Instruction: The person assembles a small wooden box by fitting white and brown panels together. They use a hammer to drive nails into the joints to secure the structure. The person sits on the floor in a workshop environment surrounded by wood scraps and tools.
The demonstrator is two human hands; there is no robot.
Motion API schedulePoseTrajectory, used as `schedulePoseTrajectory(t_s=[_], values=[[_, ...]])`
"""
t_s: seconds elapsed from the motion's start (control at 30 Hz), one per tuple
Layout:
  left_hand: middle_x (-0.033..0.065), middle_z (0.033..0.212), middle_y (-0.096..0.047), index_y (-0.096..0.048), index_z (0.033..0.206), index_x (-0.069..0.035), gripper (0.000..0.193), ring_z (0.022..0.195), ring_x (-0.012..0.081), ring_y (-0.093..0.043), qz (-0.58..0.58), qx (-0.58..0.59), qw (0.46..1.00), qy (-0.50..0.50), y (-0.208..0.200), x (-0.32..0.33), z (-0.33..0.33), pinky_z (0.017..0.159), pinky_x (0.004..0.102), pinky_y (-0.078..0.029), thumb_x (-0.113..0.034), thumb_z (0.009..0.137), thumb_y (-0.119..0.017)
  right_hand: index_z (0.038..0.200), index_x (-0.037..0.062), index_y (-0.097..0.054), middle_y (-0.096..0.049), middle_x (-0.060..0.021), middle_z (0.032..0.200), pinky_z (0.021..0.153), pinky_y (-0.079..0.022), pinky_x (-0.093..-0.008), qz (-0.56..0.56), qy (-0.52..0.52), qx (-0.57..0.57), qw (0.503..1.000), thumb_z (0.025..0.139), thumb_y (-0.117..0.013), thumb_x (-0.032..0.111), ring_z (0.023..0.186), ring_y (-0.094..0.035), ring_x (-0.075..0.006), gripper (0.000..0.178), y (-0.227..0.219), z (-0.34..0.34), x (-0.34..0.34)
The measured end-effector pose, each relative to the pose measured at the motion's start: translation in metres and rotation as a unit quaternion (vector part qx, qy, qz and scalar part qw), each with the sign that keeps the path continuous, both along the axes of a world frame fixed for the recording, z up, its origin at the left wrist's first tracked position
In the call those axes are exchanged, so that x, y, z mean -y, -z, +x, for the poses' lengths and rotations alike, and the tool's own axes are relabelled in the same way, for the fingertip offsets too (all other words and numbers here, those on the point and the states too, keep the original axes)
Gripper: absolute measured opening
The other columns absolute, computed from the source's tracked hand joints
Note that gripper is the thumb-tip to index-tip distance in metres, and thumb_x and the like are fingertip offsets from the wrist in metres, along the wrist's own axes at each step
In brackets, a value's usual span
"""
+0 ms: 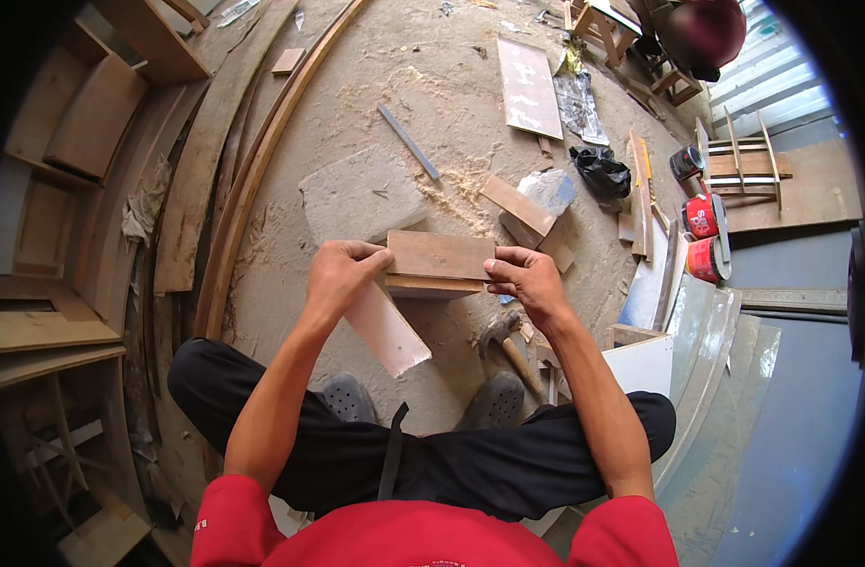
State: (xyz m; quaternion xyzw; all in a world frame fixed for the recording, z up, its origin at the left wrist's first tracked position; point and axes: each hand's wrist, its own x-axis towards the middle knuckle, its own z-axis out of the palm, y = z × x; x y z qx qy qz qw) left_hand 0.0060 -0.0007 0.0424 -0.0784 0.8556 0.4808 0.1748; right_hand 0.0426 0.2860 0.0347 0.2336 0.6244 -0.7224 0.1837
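Note:
In front of me a short brown wooden board lies level over another wooden piece, whose front edge shows just below it. My left hand pinches the board's left end between thumb and fingers. At the right end, the thumb and fingertips of my right hand close on its edge. A pale, white-faced strip of board slants down from beneath my left hand; whether that hand touches it I cannot tell. A claw hammer with a wooden handle rests near my right shoe, below my right hand.
Beyond the board lie a concrete slab, a grey metal bar, wood offcuts and sawdust. Long planks and wooden cabinets line the left. Red cans and glass sheets are at right. A person sits far right.

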Motion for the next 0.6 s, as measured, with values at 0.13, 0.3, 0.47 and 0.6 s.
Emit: schedulePoseTrajectory(t_s=[0.13,0.3,0.47,0.6], values=[[0.0137,0.082,-0.076,-0.078,0.102,-0.006,0.034,0.069,0.0177,-0.070,-0.001,0.009,1.000,0.002,-0.0020,-0.0003,-0.0006,0.067,0.0320,-0.054,-0.031,0.080,-0.073,0.120,-0.0112,-0.063,-0.071,-0.0132,0.101,0.071,-0.061,-0.0301,0.000,0.000,0.000,1.000,0.087,-0.076,0.006,0.083,-0.070,-0.0173,0.039,0.0020,-0.0003,-0.0005],[0.0132,0.080,-0.075,-0.078,0.102,-0.004,0.033,0.067,0.0165,-0.069,0.017,0.007,1.000,0.001,-0.0021,-0.0017,-0.0004,0.066,0.0316,-0.054,-0.028,0.080,-0.073,0.119,-0.0108,-0.065,-0.072,-0.0138,0.103,0.073,-0.061,-0.0305,0.007,-0.016,-0.005,1.000,0.087,-0.075,0.007,0.086,-0.070,-0.0178,0.038,0.0010,0.0000,-0.0022],[0.0129,0.079,-0.075,-0.078,0.101,-0.002,0.031,0.066,0.0154,-0.068,0.027,-0.002,1.000,-0.002,0.0004,-0.0020,0.0003,0.066,0.0313,-0.054,-0.026,0.081,-0.072,0.115,-0.0099,-0.068,-0.073,-0.0136,0.102,0.074,-0.061,-0.0305,0.005,-0.021,-0.012,1.000,0.088,-0.075,0.008,0.086,-0.070,-0.0175,0.034,-0.0044,0.0006,-0.0002],[0.0127,0.078,-0.075,-0.078,0.100,-0.002,0.030,0.065,0.0148,-0.068,0.034,-0.005,0.999,-0.010,-0.0028,-0.0043,0.0020,0.065,0.0308,-0.054,-0.024,0.081,-0.072,0.116,-0.0097,-0.067,-0.073,-0.0136,0.102,0.075,-0.061,-0.0304,0.015,-0.017,-0.007,1.000,0.087,-0.075,0.009,0.085,-0.070,-0.0175,0.035,-0.0041,0.0012,0.0007]])
